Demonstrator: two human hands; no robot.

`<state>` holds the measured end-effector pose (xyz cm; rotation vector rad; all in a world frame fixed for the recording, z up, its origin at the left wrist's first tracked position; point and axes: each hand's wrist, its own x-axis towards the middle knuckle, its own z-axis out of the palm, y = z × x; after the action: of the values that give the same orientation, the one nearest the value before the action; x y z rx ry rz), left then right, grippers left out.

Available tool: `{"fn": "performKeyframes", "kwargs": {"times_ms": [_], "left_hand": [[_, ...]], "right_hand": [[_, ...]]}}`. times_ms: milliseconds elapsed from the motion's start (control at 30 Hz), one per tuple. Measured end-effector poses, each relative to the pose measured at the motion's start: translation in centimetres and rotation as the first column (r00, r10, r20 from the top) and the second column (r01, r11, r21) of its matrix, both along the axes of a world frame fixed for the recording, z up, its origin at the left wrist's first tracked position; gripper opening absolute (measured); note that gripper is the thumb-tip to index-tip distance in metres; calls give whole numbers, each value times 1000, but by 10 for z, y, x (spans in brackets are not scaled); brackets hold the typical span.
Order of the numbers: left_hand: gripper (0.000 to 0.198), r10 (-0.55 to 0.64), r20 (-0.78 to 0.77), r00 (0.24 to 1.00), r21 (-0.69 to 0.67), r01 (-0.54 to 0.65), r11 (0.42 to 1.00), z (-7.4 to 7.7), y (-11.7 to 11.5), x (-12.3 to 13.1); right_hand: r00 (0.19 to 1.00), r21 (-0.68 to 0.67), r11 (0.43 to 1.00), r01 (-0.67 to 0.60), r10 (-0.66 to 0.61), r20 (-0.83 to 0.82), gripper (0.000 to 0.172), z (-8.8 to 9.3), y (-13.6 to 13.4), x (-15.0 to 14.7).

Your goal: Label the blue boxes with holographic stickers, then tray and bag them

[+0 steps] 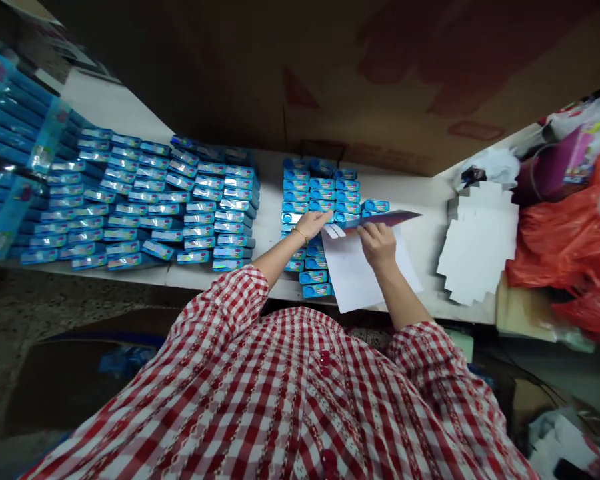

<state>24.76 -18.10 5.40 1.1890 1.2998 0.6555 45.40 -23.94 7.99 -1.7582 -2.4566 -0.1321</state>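
Note:
My right hand [379, 245] is closed on a thin printed sheet [393, 219], dark purple and blue, tilted so that I see it nearly edge-on. Beneath that hand, a white sheet of paper [350, 283] slopes over the table edge and partly covers the small blue boxes. Two short white strips [334, 231] show between my hands, by the left end of the printed sheet. My left hand [313, 225], with a bracelet at the wrist, lies over the rows of blue boxes [296, 185], fingers stretched out to the right. Its fingertips are partly unclear.
Many stacked blue boxes [190, 219] fill the left of the white table [270, 200]. A large cardboard box [260, 80] overhangs the back. At right stand a pile of white cut card [480, 243] and red plastic bags [563, 240].

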Motion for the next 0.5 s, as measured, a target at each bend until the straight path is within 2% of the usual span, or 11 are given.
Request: {"fn": "performKeyframes", "kwargs": {"times_ms": [100,200,267,367,500], "left_hand": [[19,-115,101,988,-176,131,976,-8,-10,15],[22,-35,96,995,-173,51,984,-13,-20,26],[24,11,69,998,-118,-3,993,-14,-25,31],[27,15,84,996,-87,-8,996,-8,-30,37],[30,81,194,978,-131,-56,990,0,-36,42]], "right_hand": [[998,-18,998,-57,57,-17,35,-12,-36,16],[992,-113,986,-124,119,-46,36,-9,-49,21],[989,-119,985,-123,112,-99,39,-3,-42,20],[988,-67,992,-110,101,-118,38,1,-19,10],[986,-64,985,-158,154,-64,37,-5,-1,-2]]}}
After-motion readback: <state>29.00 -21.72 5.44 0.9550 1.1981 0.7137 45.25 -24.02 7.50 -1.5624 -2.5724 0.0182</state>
